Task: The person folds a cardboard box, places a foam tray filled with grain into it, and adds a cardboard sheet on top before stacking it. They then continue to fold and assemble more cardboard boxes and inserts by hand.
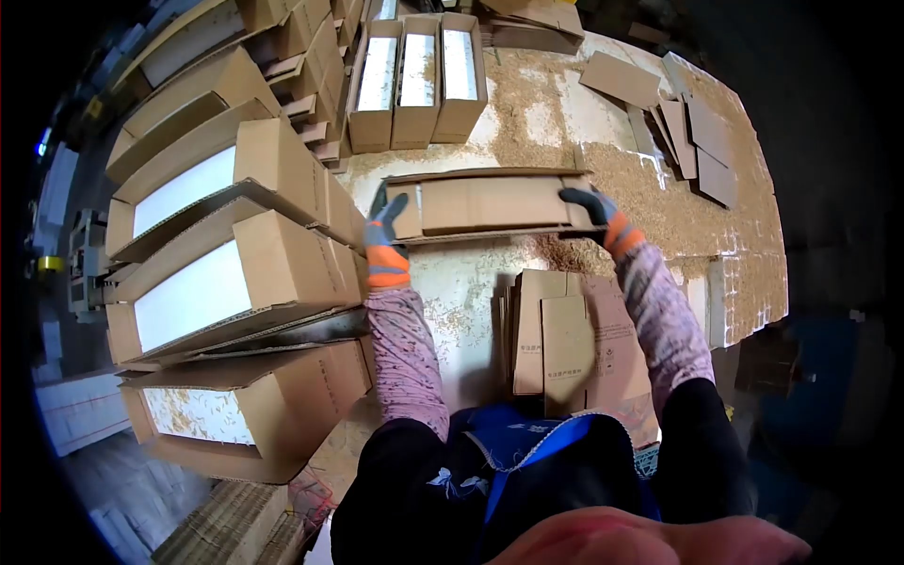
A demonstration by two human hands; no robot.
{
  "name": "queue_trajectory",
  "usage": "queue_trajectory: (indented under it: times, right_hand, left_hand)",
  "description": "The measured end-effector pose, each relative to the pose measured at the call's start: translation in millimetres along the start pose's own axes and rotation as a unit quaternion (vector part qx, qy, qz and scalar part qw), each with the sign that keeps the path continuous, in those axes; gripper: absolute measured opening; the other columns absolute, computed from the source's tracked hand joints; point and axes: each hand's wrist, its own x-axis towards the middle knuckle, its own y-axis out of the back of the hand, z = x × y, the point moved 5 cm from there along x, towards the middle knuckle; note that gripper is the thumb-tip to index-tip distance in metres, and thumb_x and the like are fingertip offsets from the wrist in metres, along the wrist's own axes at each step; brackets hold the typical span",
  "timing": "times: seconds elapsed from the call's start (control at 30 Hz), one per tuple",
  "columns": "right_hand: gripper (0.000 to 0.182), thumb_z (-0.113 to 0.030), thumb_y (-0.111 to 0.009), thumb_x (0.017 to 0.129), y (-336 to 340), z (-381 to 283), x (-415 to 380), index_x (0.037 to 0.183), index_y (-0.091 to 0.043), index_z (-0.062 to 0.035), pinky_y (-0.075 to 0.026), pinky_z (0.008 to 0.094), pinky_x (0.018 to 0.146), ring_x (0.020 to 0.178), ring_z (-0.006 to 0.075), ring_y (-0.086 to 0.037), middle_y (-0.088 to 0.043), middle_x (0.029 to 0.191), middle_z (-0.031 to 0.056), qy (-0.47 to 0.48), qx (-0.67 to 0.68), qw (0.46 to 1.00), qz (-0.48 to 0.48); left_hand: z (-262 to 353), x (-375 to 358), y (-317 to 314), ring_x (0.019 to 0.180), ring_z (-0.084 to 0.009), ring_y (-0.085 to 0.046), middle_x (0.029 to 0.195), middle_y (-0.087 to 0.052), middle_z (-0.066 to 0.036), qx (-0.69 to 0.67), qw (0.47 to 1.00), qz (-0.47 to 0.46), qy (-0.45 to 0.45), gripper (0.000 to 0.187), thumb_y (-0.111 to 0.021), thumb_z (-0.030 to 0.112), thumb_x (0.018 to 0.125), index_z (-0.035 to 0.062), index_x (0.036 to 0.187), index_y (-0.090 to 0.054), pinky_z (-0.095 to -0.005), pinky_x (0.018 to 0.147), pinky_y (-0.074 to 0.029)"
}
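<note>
A long, narrow cardboard box (494,203) lies crosswise in front of me, its plain brown inside facing up and its long side walls raised. My left hand (387,224), in a grey and orange glove, grips the left end, with the thumb over the edge. At the right end, my right hand (595,209), gloved alike, has its dark fingers bent over into the box. The undersides of both hands' grips are hidden. Just below the box, folded flat cartons (570,344) with printed characters stand in a stack close to my body.
Large open cartons (301,174) with white contents are stacked along the left. Three narrow boxes (418,121) with white contents stand at the back. Loose cardboard pieces (711,151) lie at the right on a white surface (461,311) strewn with brown shavings.
</note>
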Motion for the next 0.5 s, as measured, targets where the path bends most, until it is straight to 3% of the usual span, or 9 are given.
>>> queue_trajectory:
  times: [0.1,0.17,0.23,0.27,0.3,0.37,0.4,0.47,0.5]
  right_hand:
    - [0.074,-0.003,-0.079,0.063,-63.8,88.0,32.3,0.128,-0.045,-0.0143,-0.047,0.0382,0.090,0.110,0.0291,-0.052,-0.050,0.124,0.0141,-0.081,0.126,0.985,-0.083]
    - [0.082,-0.004,-0.080,0.062,-73.1,99.4,37.6,0.132,-0.041,-0.0169,-0.047,0.0388,0.092,0.114,0.0297,-0.049,-0.045,0.129,0.0145,-0.012,-0.021,0.996,-0.090]
    - [0.088,-0.010,-0.084,0.059,-74.8,108.7,36.7,0.134,-0.039,-0.0184,-0.046,0.0401,0.092,0.114,0.0311,-0.048,-0.046,0.127,0.0149,-0.275,0.279,0.915,-0.095]
    - [0.092,-0.015,-0.085,0.056,-69.0,105.2,40.8,0.135,-0.038,-0.0198,-0.045,0.0414,0.093,0.115,0.0333,-0.048,-0.045,0.128,0.0162,0.021,-0.060,0.990,-0.126]
    - [0.092,-0.015,-0.085,0.056,-68.4,106.5,40.5,0.135,-0.038,-0.0186,-0.044,0.0413,0.094,0.115,0.0355,-0.047,-0.045,0.129,0.0166,0.025,-0.039,0.991,-0.127]
    - [0.092,-0.033,-0.084,0.059,-68.6,110.9,35.9,0.136,-0.036,-0.0175,-0.043,0.0457,0.094,0.118,0.0356,-0.045,-0.042,0.133,0.0166,-0.414,0.282,0.858,-0.116]
    - [0.092,-0.033,-0.084,0.059,-65.5,95.0,44.3,0.136,-0.036,-0.0175,-0.043,0.0457,0.094,0.118,0.0356,-0.045,-0.042,0.133,0.0166,-0.410,0.281,0.860,-0.114]
    - [0.100,-0.063,-0.073,0.059,-49.4,81.5,41.8,0.139,-0.032,-0.0171,-0.041,0.0525,0.094,0.122,0.0351,-0.041,-0.037,0.137,0.0164,-0.590,0.131,0.792,-0.087]
    - [0.110,-0.080,-0.057,0.055,-42.1,72.5,42.1,0.140,-0.029,-0.0169,-0.038,0.0569,0.094,0.125,0.0346,-0.037,-0.032,0.141,0.0158,-0.571,0.061,0.807,-0.140]
  left_hand:
    - [-21.7,21.9,48.0,0.101,-0.0165,-0.054,0.114,-0.058,-0.006,0.016,0.997,0.067,-0.025,0.051,-0.061,0.005,0.078,0.0022,0.127,-0.048,-0.0286,0.086,-0.044]
    - [-36.3,26.3,65.0,0.100,-0.0164,-0.055,0.112,-0.058,-0.006,0.013,0.998,0.060,-0.022,0.049,-0.062,0.006,0.079,0.0024,0.126,-0.049,-0.0287,0.085,-0.044]
    - [-38.9,22.9,66.9,0.099,-0.0163,-0.055,0.110,-0.059,-0.005,0.008,0.998,0.053,-0.013,0.046,-0.062,0.007,0.080,0.0026,0.124,-0.050,-0.0288,0.084,-0.044]
    - [-37.2,17.0,63.0,0.097,-0.0162,-0.055,0.108,-0.059,-0.004,-0.005,0.999,0.051,-0.005,0.044,-0.063,0.009,0.080,0.0031,0.122,-0.052,-0.0286,0.083,-0.044]
    - [-33.5,16.4,56.1,0.096,-0.0162,-0.056,0.106,-0.059,-0.004,-0.020,0.999,0.043,-0.004,0.042,-0.063,0.010,0.080,0.0036,0.120,-0.053,-0.0285,0.082,-0.045]
    - [-36.2,26.5,61.0,0.093,-0.0169,-0.056,0.104,-0.059,-0.003,-0.010,0.999,0.031,-0.018,0.040,-0.063,0.012,0.080,0.0052,0.118,-0.054,-0.0290,0.081,-0.045]
    - [-39.1,28.9,64.9,0.096,-0.0199,-0.057,0.108,-0.059,-0.005,-0.006,0.999,0.041,0.005,0.042,-0.062,0.015,0.081,0.0045,0.120,-0.053,-0.0310,0.085,-0.044]
    - [-40.9,31.0,68.4,0.100,-0.0239,-0.057,0.111,-0.060,-0.008,0.005,1.000,0.024,0.015,0.043,-0.060,0.017,0.082,0.0065,0.124,-0.051,-0.0347,0.089,-0.044]
    - [-36.8,25.3,63.7,0.100,-0.0239,-0.057,0.111,-0.060,-0.008,0.008,1.000,0.021,0.012,0.043,-0.060,0.017,0.082,0.0065,0.124,-0.051,-0.0347,0.089,-0.044]
